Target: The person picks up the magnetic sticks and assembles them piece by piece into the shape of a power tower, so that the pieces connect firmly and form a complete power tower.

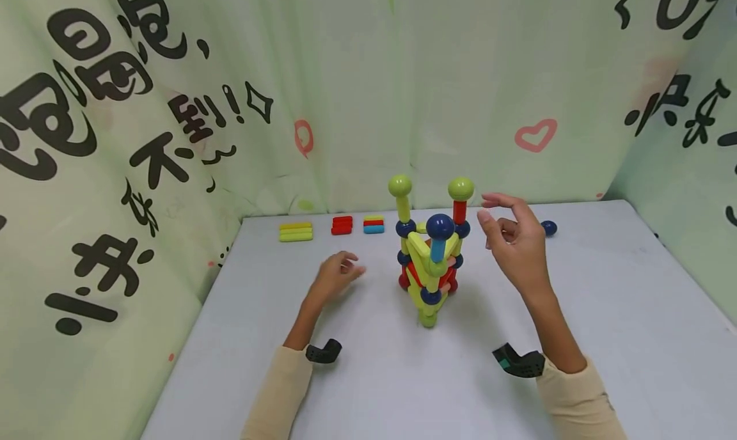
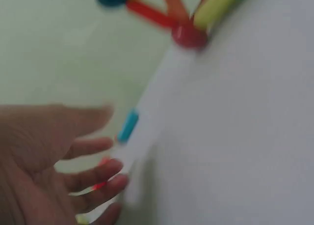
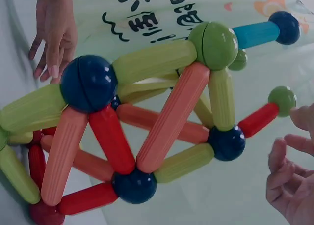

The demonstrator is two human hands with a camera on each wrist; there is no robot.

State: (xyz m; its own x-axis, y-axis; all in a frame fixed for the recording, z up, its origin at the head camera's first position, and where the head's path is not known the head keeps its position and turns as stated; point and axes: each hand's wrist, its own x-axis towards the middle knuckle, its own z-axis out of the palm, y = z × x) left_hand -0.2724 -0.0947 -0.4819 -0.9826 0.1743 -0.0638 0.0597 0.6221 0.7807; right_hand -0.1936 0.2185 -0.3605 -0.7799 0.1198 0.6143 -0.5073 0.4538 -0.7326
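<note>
A tower of magnetic rods and balls (image 1: 433,264) stands on the table, with two green balls and a blue ball raised at its top. My right hand (image 1: 515,248) is just right of the tower's green ball (image 1: 460,188), which tops a red rod. Its thumb and index finger are apart, the other fingers loosely bent, holding nothing. In the right wrist view a fingertip is very near that green ball (image 3: 282,101); I cannot tell if it touches. Left of the tower, my left hand (image 1: 336,275) hovers over the table with relaxed fingers and nothing in them.
Loose rods lie along the table's back edge: yellow-green rods (image 1: 296,233), red rods (image 1: 342,226) and a small mixed stack (image 1: 373,224) with a blue rod. A spare blue ball (image 1: 549,227) sits behind my right hand. Printed curtains (image 1: 357,94) close off the back and sides.
</note>
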